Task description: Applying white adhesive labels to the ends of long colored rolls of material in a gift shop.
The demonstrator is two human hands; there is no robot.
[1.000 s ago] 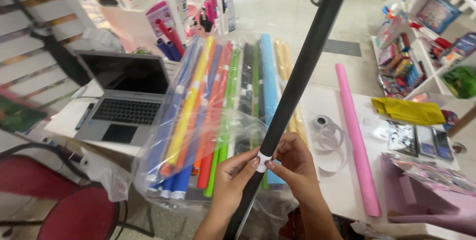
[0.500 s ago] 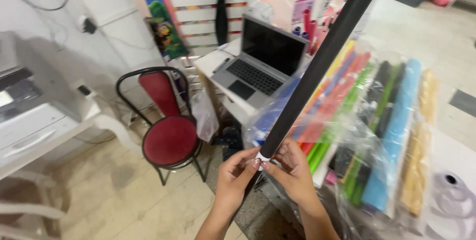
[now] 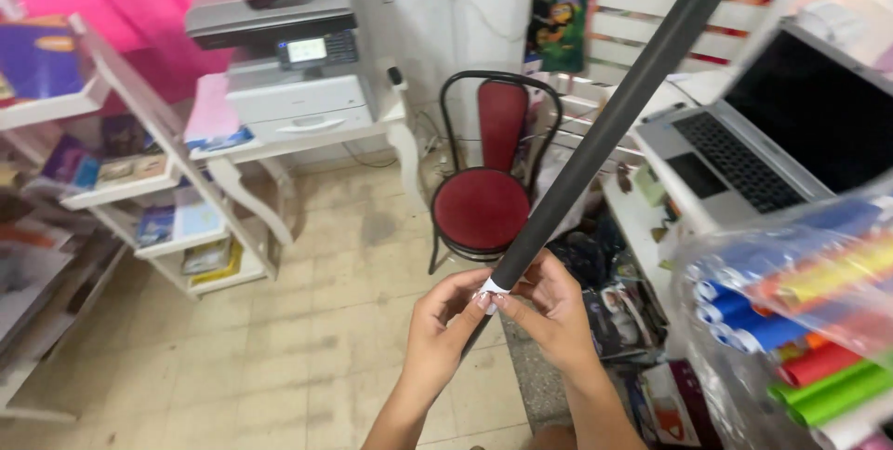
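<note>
Both hands, left hand point(image 3: 445, 324) and right hand point(image 3: 549, 312), pinch the white-taped lower end of a long dark grey rolled tube point(image 3: 609, 125) (slanting up rightward); beyond them stands a red-cushioned metal chair point(image 3: 484, 199), right an open silver laptop point(image 3: 744, 148).

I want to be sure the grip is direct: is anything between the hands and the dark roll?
Only a white strip wrapped around the dark roll, where the fingertips of the left hand and right hand pinch. Otherwise nothing visible intervenes.
</note>
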